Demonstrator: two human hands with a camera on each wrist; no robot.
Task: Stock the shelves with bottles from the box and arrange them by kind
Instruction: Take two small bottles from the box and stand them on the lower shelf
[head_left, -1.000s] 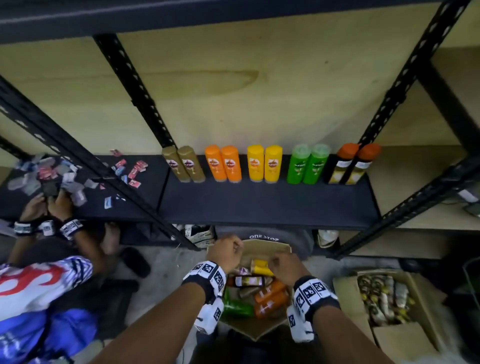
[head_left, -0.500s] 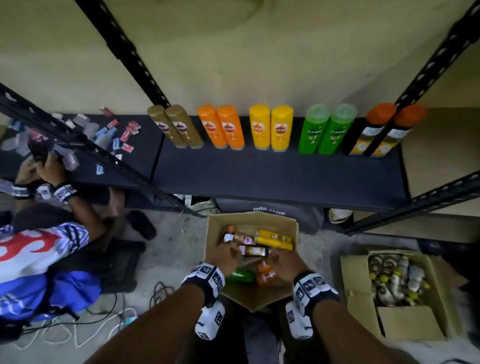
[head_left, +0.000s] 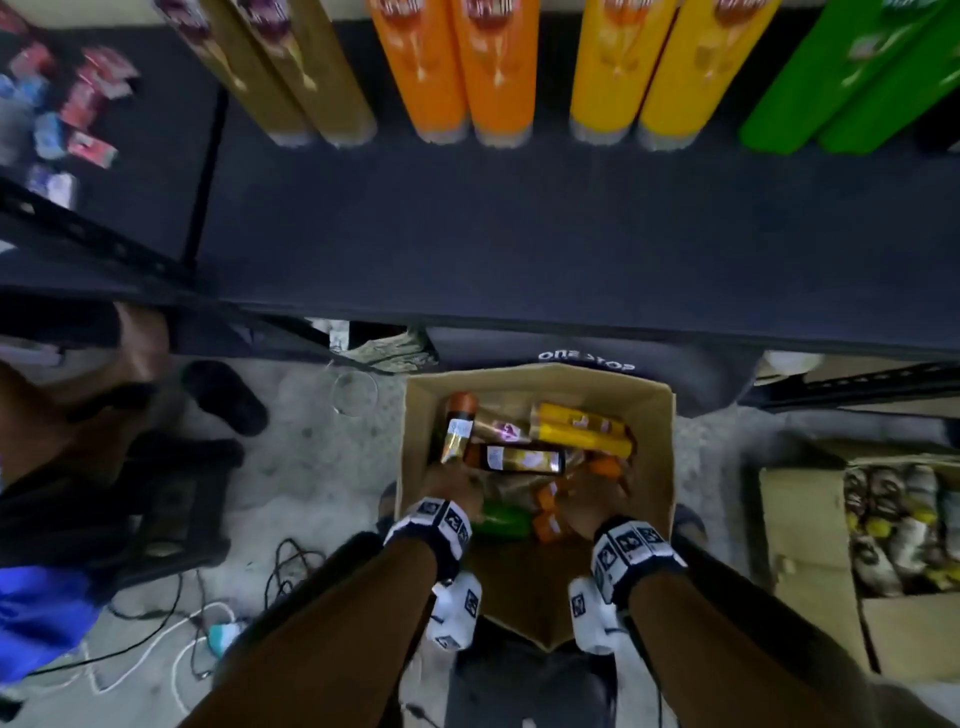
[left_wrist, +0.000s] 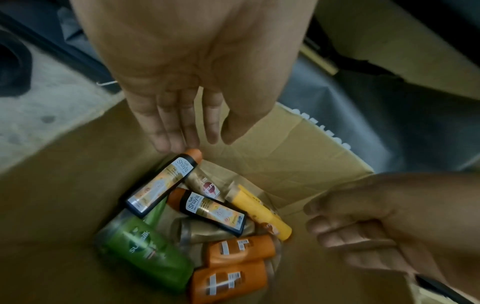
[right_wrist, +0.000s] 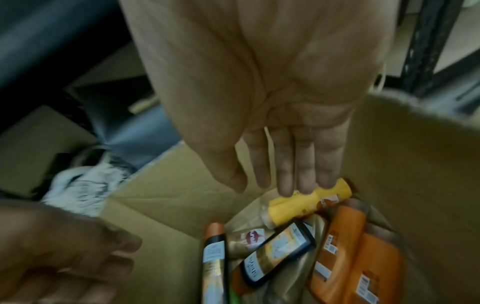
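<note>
Cardboard box (head_left: 535, 382) nearer; both hands lower, empty.

Dark shelf (head_left: 519, 234): upright bottles (head_left: 467, 73) in colour pairs; floor (head_left: 311, 467): box (head_left: 657, 467).

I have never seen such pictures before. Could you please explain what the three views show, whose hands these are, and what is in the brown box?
No machine here: a person wears three cameras. The head view looks down at both arms; each wrist view looks along one palm. The left hand and right hand reach into a cardboard box on the floor, fingers straight, holding nothing yet. Inside lie loose bottles: a green bottle, two orange bottles, a yellow bottle and dark bottles with orange caps. Above, the dark shelf already carries bottles in pairs by colour. Another person sits at the left.
</note>
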